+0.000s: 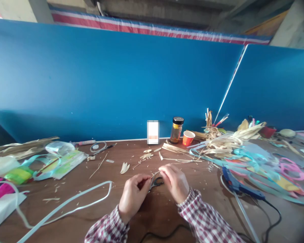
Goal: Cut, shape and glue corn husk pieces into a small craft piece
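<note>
Between my hands a thin pale strip of dried plant fibre bends in a small arc. My left hand pinches one end between thumb and fingertips. The other end is in the closed fingertips of my right hand. Behind and below the strip, scissors with a dark handle loop lie on the brown table, partly hidden by my hands. Pale pointed husk pieces and several small scraps lie just beyond my fingers.
A blue glue gun with a black cord is at right, near a husk pile and pink scissors. A lidded jar and orange paper cup stand by the blue partition. A white cord loops at left.
</note>
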The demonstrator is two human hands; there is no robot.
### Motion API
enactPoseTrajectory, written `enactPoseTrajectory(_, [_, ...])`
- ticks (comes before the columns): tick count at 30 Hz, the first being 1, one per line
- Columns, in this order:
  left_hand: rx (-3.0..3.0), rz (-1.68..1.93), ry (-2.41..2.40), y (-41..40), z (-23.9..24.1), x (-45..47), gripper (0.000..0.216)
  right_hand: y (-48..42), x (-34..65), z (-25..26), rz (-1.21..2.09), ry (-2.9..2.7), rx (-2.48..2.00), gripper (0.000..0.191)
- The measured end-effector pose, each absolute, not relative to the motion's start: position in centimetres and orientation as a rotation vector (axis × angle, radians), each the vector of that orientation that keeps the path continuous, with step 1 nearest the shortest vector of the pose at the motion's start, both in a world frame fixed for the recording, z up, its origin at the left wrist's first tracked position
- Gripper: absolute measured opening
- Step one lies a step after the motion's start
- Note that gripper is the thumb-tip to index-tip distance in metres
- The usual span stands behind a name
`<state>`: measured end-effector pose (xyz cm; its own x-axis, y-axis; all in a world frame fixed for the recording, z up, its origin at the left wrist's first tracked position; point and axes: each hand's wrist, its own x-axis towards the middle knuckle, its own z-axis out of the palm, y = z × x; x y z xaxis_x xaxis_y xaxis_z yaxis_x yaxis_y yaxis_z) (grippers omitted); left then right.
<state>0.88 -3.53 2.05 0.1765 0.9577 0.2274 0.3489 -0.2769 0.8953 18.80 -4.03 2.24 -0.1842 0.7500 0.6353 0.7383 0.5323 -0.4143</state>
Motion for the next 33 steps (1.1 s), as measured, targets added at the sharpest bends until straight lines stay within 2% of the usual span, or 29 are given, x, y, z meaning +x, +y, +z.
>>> enactPoseTrajectory(4, [1.849, 1.208, 1.282, -3.6, 2.0, 0.9, 0.018, -4.7, 18.2, 1.9, -0.029, -1.859, -1.208, 0.029])
enactPoseTrajectory(7, [1.998, 1.212, 1.282, -3.8, 2.1, 0.9, 0.019, -5.1, 17.5, 1.6, -0.062, -1.864, -1.144, 0.03])
enactPoseTrajectory(15, [2.147, 1.174, 1.249, -4.2, 2.0, 1.0, 0.02, -5.2, 17.0, 1.8, 0.036, -1.964, -1.159, 0.024])
enactPoseTrajectory(29, [2.196, 1.206, 1.261, -4.0, 1.7, 0.5, 0.022, -4.9, 17.2, 1.5, 0.004, -1.838, -1.277, 0.014])
enactPoseTrajectory(33, [2.289, 1.332, 1.463, -3.6, 1.5, 0.1, 0.049, -4.5, 18.0, 1.4, 0.017, -1.742, -1.337, 0.013])
